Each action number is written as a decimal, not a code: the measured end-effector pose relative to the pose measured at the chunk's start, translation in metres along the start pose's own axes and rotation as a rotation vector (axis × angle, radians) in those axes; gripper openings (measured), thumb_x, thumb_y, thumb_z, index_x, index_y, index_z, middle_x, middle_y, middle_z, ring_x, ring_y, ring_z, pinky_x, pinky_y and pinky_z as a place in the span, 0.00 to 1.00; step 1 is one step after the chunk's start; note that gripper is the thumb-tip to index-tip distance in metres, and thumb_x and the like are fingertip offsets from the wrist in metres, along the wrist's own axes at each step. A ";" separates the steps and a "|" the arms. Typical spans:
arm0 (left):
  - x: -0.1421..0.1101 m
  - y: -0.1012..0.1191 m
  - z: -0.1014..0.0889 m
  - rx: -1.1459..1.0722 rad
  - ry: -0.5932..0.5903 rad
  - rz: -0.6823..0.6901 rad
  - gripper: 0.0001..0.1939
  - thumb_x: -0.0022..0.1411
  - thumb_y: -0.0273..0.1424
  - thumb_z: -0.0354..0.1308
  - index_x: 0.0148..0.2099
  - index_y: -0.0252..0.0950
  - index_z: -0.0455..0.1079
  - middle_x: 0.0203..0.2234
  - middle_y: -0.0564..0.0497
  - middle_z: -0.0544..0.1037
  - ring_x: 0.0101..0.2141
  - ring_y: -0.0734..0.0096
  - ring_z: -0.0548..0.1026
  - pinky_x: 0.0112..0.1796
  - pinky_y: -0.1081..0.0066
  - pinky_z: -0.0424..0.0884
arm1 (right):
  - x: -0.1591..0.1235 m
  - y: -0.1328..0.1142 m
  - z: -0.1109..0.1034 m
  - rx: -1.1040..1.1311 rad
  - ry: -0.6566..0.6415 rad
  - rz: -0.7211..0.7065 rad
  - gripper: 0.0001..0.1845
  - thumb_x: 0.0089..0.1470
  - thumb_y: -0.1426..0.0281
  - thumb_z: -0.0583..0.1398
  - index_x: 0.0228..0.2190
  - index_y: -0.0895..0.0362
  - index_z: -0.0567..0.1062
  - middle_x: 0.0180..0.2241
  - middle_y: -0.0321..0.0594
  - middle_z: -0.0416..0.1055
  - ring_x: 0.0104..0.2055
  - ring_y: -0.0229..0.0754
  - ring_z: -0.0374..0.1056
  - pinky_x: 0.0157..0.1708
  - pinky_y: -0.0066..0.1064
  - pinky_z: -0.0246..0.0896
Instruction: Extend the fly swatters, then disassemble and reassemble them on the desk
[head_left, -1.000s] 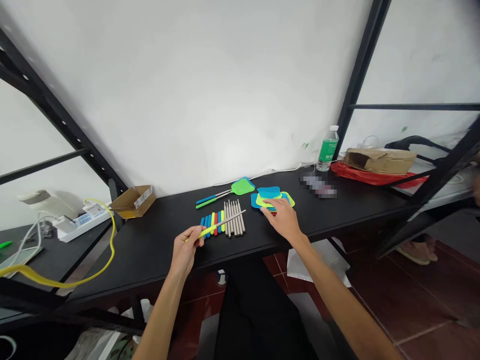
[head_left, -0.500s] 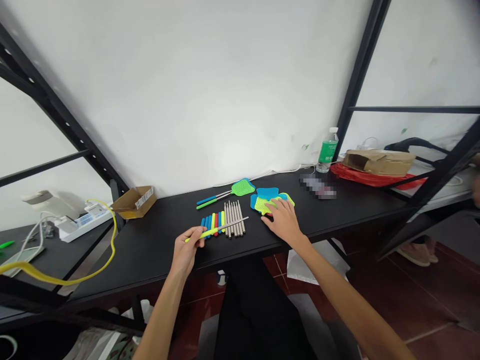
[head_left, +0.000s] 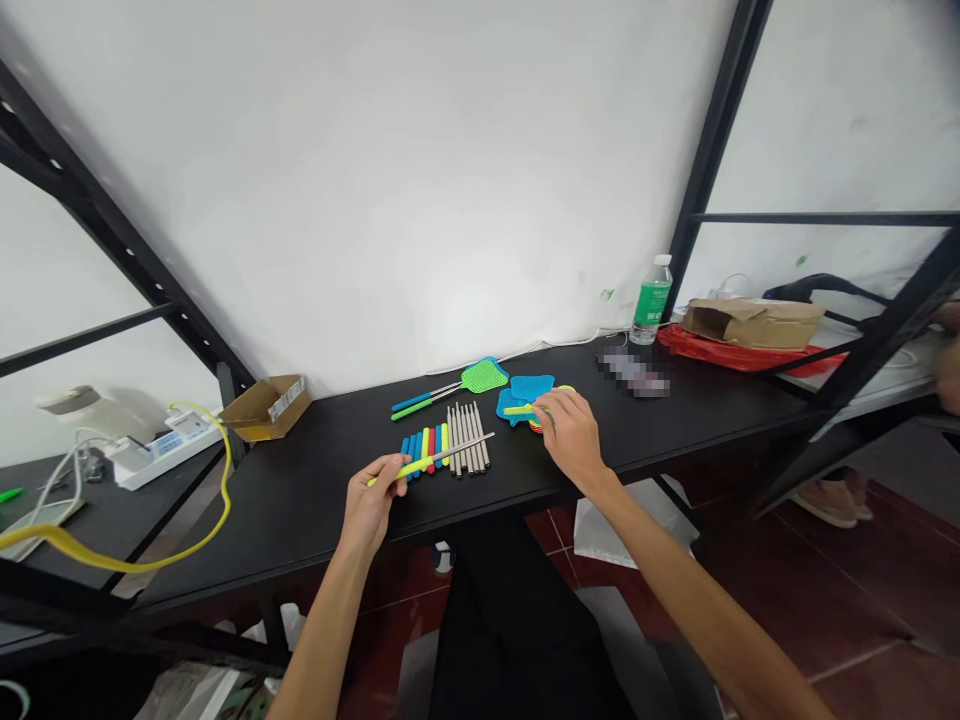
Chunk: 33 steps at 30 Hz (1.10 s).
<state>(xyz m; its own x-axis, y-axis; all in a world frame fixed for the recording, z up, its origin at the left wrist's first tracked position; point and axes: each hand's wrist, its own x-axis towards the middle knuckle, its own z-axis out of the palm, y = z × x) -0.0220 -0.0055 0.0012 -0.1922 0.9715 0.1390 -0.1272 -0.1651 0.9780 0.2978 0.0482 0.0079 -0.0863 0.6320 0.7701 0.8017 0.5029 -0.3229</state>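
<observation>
My left hand [head_left: 371, 496] is closed around a yellow fly swatter handle [head_left: 405, 469] with a metal rod reaching right. My right hand [head_left: 574, 432] pinches a yellow-green fly swatter head [head_left: 517, 410], seen nearly edge-on, above the pile. Under and behind it lie blue swatter heads [head_left: 531, 387], with yellow and red edges partly hidden by the hand. Between my hands, several metal rods [head_left: 468, 440] lie side by side, beside a row of blue, yellow and red handles [head_left: 430, 450]. Two complete fly swatters, one green [head_left: 484, 376] and one blue [head_left: 411, 404], lie behind.
An open cardboard box [head_left: 268, 408] stands at the left, near a yellow cable [head_left: 227, 480] and a power strip [head_left: 169, 458]. At the back right are a water bottle [head_left: 651, 302], a blurred-out item [head_left: 634, 371] and a crushed carton [head_left: 754, 322] on red plastic [head_left: 690, 345].
My right hand has lifted the yellow-green swatter head off the pile and tilted it edge-on, uncovering the blue heads. My left hand stays almost where it was, holding the handle with its rod.
</observation>
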 end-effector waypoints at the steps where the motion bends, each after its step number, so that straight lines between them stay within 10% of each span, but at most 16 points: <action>1: 0.000 0.000 0.000 0.000 0.001 0.003 0.15 0.55 0.41 0.67 0.37 0.32 0.79 0.17 0.54 0.66 0.22 0.75 0.61 0.28 0.72 0.59 | 0.002 0.000 -0.003 0.029 0.044 0.027 0.17 0.67 0.65 0.48 0.40 0.55 0.75 0.42 0.48 0.76 0.50 0.51 0.66 0.53 0.40 0.56; 7: 0.000 -0.001 0.000 0.010 -0.002 0.017 0.15 0.55 0.41 0.66 0.37 0.33 0.79 0.17 0.55 0.66 0.22 0.74 0.62 0.28 0.72 0.59 | 0.006 -0.003 -0.013 0.125 0.045 0.192 0.19 0.67 0.59 0.48 0.42 0.56 0.73 0.35 0.46 0.77 0.35 0.48 0.71 0.35 0.34 0.59; 20: 0.002 -0.003 -0.001 -0.047 0.006 0.015 0.14 0.56 0.39 0.67 0.37 0.31 0.78 0.18 0.54 0.67 0.23 0.75 0.62 0.27 0.72 0.59 | 0.002 -0.005 -0.003 0.037 -0.456 0.054 0.26 0.56 0.68 0.60 0.56 0.54 0.66 0.27 0.38 0.73 0.30 0.48 0.69 0.26 0.30 0.49; 33: 0.002 -0.002 -0.002 -0.048 -0.006 0.006 0.13 0.57 0.38 0.66 0.38 0.31 0.78 0.18 0.54 0.66 0.23 0.76 0.62 0.27 0.73 0.59 | 0.016 0.013 -0.016 0.786 -0.172 0.325 0.12 0.55 0.60 0.60 0.38 0.54 0.74 0.36 0.42 0.76 0.38 0.47 0.73 0.36 0.34 0.67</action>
<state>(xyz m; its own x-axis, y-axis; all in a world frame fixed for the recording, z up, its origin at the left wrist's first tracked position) -0.0238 -0.0037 -0.0011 -0.1876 0.9714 0.1458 -0.1724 -0.1787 0.9687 0.3167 0.0554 0.0248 -0.0626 0.8635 0.5005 0.1660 0.5035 -0.8479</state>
